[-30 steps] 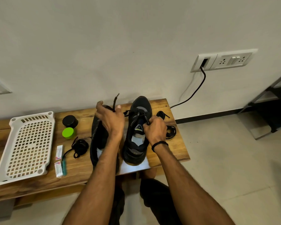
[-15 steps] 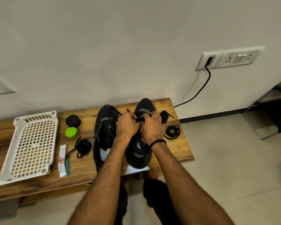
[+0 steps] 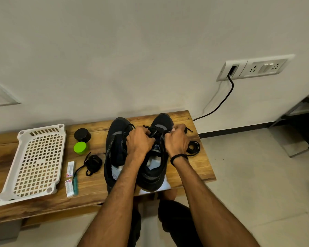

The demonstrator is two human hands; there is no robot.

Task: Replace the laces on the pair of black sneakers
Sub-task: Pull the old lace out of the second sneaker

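Two black sneakers stand side by side on a wooden bench (image 3: 191, 168), toes toward the wall. The left sneaker (image 3: 115, 145) lies untouched. Over the right sneaker (image 3: 154, 173), my left hand (image 3: 139, 140) and my right hand (image 3: 177, 140) are both closed on the black lace (image 3: 154, 130) at its eyelets, pulling to either side. A coiled black lace (image 3: 193, 148) lies just right of my right hand. Another bundled black lace (image 3: 93, 164) lies left of the sneakers.
A white perforated tray (image 3: 37, 164) sits at the bench's left. A black jar (image 3: 82, 134) and a green cap (image 3: 80, 147) stand behind the bundled lace; two small sachets (image 3: 70, 169) lie near the front edge. A black cable (image 3: 219, 102) hangs from the wall socket.
My left hand came down from holding a lace end raised over the left sneaker and joined my right hand on the right sneaker's lace; the hands have since spread slightly apart.
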